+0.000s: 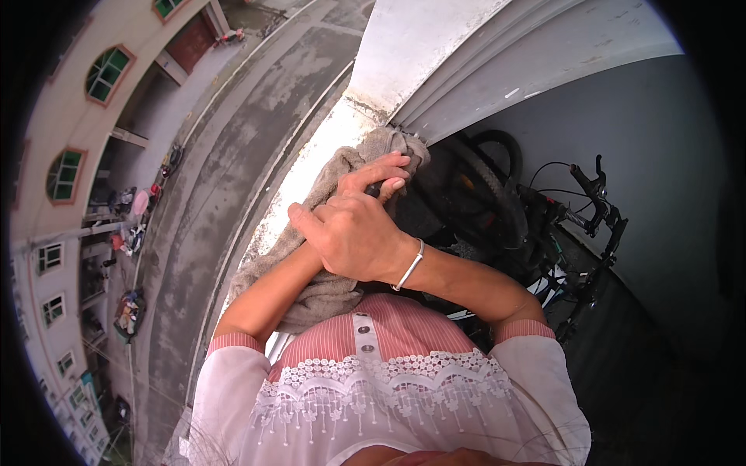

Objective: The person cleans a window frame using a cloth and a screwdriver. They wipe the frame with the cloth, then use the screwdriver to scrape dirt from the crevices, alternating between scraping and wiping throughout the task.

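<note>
My right hand [358, 236], with a silver bangle [411, 265] at the wrist, lies across my left hand [376, 170]. Its thumb points left, and its other fingers curl down out of sight. From beneath it the left fingers and thumb reach out, close about a small dark rounded piece [373, 189], maybe a handle end. Most of that piece is hidden. Under both hands a grey-brown towel [329, 175] is bunched along a pale ledge [344, 125], running back beneath my left forearm. What the right fingers hold cannot be seen.
Right of the hands, a bicycle tyre [495, 186] and handlebar [594, 198] stand close by a grey wall [629, 134]. A white pillar [419, 52] rises beyond the ledge. Past its left edge there is a drop to a street [233, 151] with buildings opposite.
</note>
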`<action>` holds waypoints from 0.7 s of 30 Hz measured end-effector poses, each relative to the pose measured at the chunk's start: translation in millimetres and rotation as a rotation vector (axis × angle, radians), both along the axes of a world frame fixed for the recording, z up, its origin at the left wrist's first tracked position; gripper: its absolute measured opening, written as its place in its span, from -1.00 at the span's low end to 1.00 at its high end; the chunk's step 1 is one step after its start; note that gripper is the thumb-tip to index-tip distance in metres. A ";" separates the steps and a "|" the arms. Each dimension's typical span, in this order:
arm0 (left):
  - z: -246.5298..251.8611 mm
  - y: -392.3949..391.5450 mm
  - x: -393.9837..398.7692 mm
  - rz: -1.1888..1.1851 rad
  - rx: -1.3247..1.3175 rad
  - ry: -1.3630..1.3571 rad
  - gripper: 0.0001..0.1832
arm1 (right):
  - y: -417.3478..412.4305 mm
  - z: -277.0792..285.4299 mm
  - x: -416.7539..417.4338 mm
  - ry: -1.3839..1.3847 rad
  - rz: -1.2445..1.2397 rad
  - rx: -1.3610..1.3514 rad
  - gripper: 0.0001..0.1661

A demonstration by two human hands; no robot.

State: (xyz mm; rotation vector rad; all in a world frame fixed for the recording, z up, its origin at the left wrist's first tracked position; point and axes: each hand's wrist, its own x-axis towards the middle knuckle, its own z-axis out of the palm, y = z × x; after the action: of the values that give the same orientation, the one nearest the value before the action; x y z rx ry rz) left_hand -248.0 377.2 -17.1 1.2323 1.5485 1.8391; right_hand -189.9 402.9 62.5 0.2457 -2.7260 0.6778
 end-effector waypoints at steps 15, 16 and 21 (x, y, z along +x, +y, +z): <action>13.6 20.0 -10.6 0.133 0.067 -0.050 -0.84 | 27.2 19.1 -18.1 0.288 0.031 -0.070 -0.69; 13.3 20.4 -10.9 0.097 0.088 -0.049 -0.82 | 27.1 17.3 -19.0 0.296 0.023 -0.085 -0.70; 17.3 9.2 -5.8 0.001 0.030 -0.132 -0.78 | 24.6 21.6 -11.4 0.241 0.018 -0.050 -0.71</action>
State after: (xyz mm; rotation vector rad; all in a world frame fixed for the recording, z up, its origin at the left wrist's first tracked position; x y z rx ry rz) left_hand -253.8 386.4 0.2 1.0987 1.4557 1.9105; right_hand -201.3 427.5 84.0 0.3181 -2.4778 0.6731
